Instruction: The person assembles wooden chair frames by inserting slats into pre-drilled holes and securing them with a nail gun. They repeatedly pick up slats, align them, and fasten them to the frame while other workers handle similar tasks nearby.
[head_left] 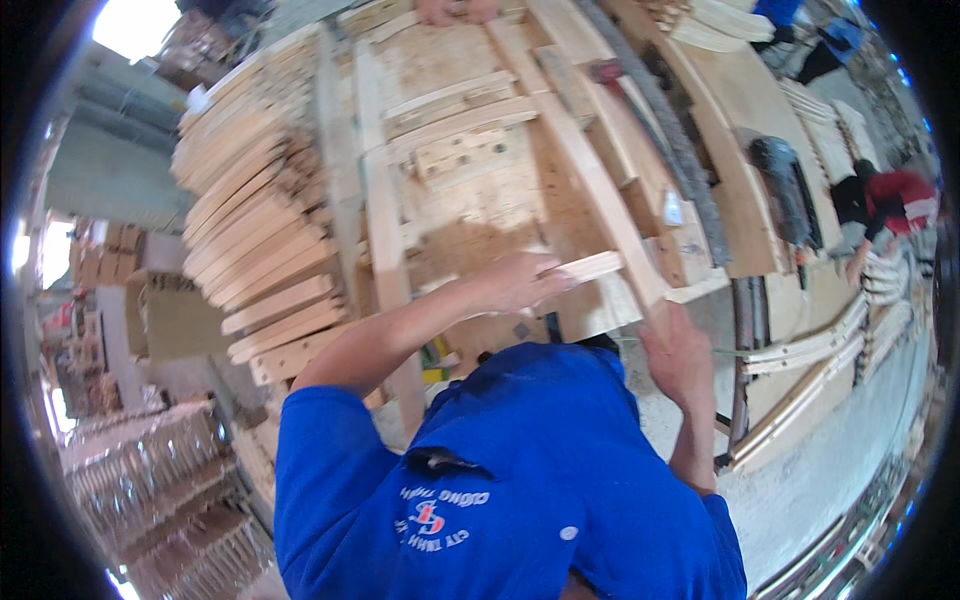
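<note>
My left hand (pixel 517 284) is closed around a short pale wooden slat (pixel 592 266), whose free end points right toward a long wooden rail (pixel 598 190). The slat's tip comes close to the rail; whether they touch is hard to tell. At the rail's near end, my right hand (pixel 679 350) is wrapped round the wood. A second long rail (pixel 378 200) runs roughly alongside on the left. Between the rails, farther off, lie curved wooden crosspieces (pixel 462 125) on a plywood worktop (pixel 450 215).
Stacked wooden slats (pixel 260 235) line the bench's left side. Another person's hands (pixel 456 10) rest at its far end. A red-headed tool (pixel 607 71) lies at the right. Beyond are a dark power tool (pixel 778 185), curved wooden parts (pixel 805 350) and a person in red (pixel 893 195).
</note>
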